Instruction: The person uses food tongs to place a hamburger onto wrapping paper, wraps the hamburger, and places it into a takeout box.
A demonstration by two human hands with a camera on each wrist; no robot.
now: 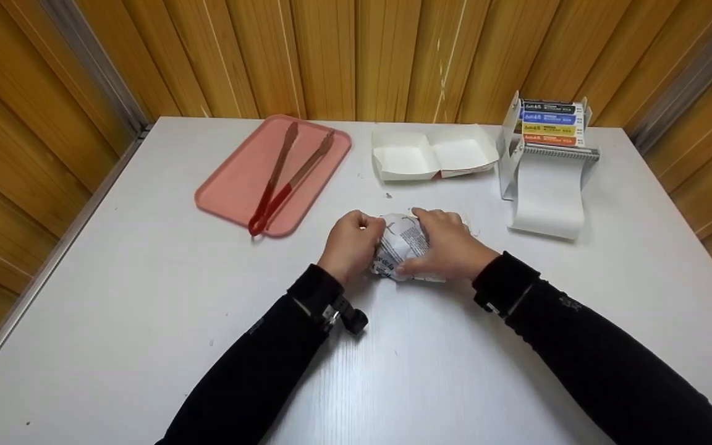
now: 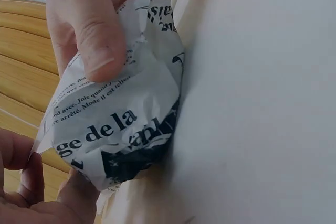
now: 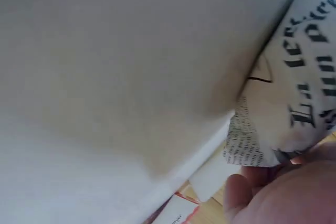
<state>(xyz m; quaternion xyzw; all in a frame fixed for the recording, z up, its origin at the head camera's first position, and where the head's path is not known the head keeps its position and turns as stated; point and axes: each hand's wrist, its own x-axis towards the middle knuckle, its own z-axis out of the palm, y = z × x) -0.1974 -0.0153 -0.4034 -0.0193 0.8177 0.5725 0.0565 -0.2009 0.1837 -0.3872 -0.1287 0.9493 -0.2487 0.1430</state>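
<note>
A rounded bundle (image 1: 404, 240) wrapped in newsprint-patterned paper lies on the white table between both hands; what is inside is hidden. At its left side my left hand (image 1: 353, 244) pinches an edge of the wrapping paper (image 2: 115, 116) between thumb and fingers. My right hand (image 1: 449, 246) grips the bundle from the right, its thumb on the near side and its fingers over the far side. In the right wrist view, a loose flap of the printed wrapper (image 3: 310, 82) sticks out at one end.
Red-handled tongs (image 1: 275, 191) lie on a pink tray (image 1: 226, 179) at the back left. Behind the bundle stands an open white paper box (image 1: 406, 159). A dispenser (image 1: 550, 133) with a hanging white paper strip (image 1: 547, 198) is at the back right, before a wood-patterned wall.
</note>
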